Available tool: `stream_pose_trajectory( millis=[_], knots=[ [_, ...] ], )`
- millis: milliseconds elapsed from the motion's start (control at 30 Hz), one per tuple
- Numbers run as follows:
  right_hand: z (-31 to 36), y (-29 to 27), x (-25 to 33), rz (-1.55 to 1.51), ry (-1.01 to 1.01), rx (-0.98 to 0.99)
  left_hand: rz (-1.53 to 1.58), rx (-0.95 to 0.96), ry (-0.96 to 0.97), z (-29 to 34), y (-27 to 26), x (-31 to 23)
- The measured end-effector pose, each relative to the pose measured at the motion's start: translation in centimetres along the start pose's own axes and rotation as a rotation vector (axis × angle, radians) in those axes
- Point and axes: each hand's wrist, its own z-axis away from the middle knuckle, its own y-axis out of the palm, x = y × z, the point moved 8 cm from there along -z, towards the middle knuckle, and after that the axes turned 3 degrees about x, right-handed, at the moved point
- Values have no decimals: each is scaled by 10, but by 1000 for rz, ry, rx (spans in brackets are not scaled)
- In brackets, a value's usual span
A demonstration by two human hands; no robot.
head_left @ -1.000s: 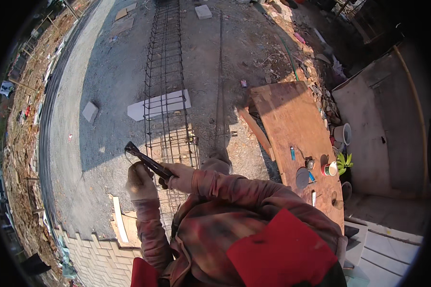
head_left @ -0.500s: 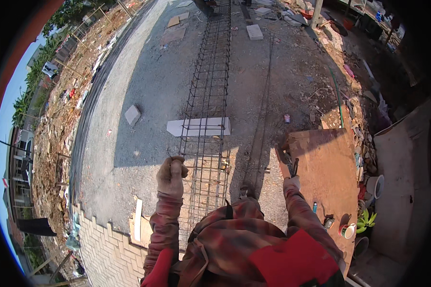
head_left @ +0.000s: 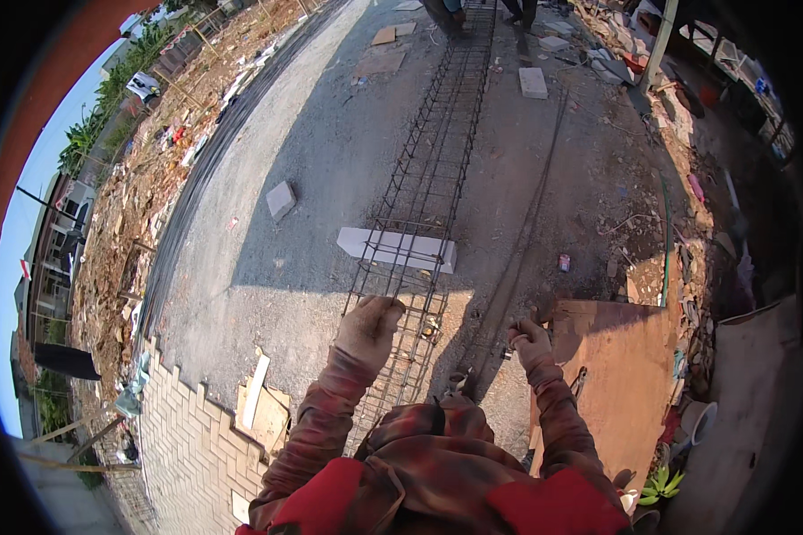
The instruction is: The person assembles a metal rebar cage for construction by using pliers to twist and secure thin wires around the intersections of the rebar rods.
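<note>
A long cage of steel reinforcing bars runs away from me, resting across a pale block. Over the cage's near left edge is my left hand, gloved, with its fingers curled closed; whatever they hold is hidden. My right hand hangs right of the cage, by the corner of a wooden board. Its fingers are pinched together, and I cannot make out what is in them. On the board, beside my right forearm, lies a dark hand tool like pincers.
Far off, a person's legs stand at the cage's end. Loose blocks, one pale and another, lie on the gravel. Paving bricks spread at lower left. Rubble and a green hose line the right side, near a white bucket.
My right hand has come away from the pincers, which now lie on the board, and moved left toward the cage. My left hand has shifted right over the cage's edge. The view has turned.
</note>
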Motion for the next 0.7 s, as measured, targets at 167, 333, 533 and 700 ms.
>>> stream_pose_trajectory(
  millis=[167, 333, 533, 700],
  knots=[
    [67, 130, 310, 328, -1100, 539, -311, 54, 138, 2, 18, 14],
    [78, 173, 335, 916, -1388, 300, -50, 62, 69, 11, 9, 5],
    [78, 202, 297, 1338, -1323, 408, 73, 358, -234, 43, 2, 15],
    [88, 222, 273, 1481, -1106, 636, 106, 432, -214, 74, 7, 45]
  ],
)
